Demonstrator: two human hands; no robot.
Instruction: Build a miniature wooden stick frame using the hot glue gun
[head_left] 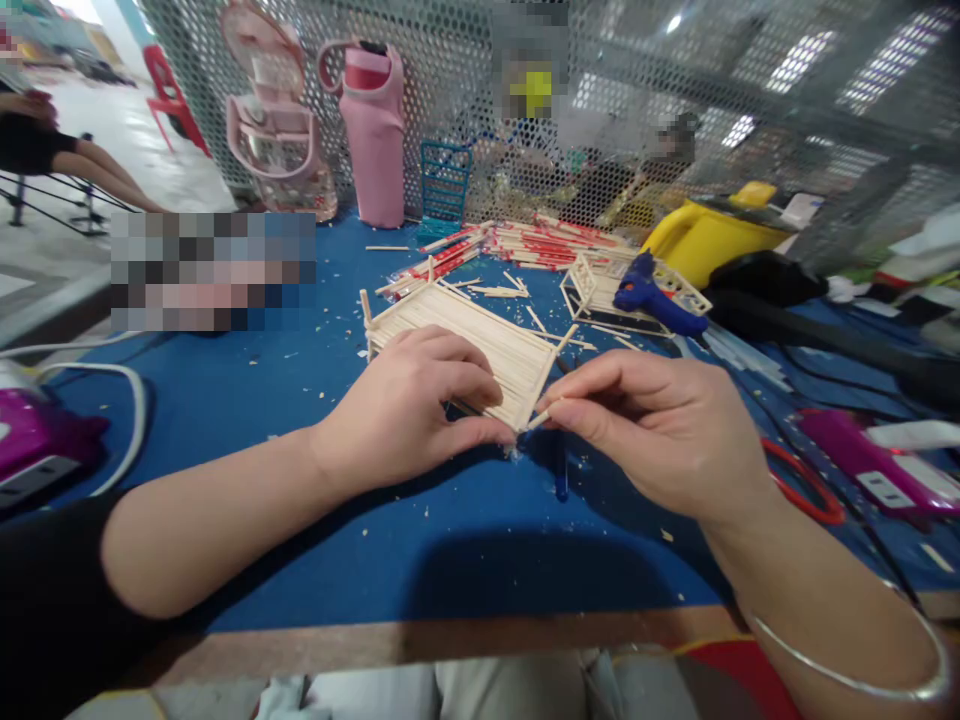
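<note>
A small rectangular panel of pale wooden sticks [480,340] lies tilted above the blue table, with short posts standing at its corners. My left hand [435,400] grips its near edge, fingers over the top and thumb at the front corner. Between the thumb and forefinger of my right hand [637,410] is a short wooden stick [541,417], its tip at the panel's near right corner. A blue glue gun [652,295] rests on a stick-built frame [589,290] beyond my right hand.
Red-wrapped stick bundles [540,243] and loose sticks lie at the back. Behind them stand a pink bottle [373,140], a clear bottle [281,130] and a mesh screen [480,60]. A yellow pot [709,235] is back right; purple power strips [862,450] flank the table [315,560].
</note>
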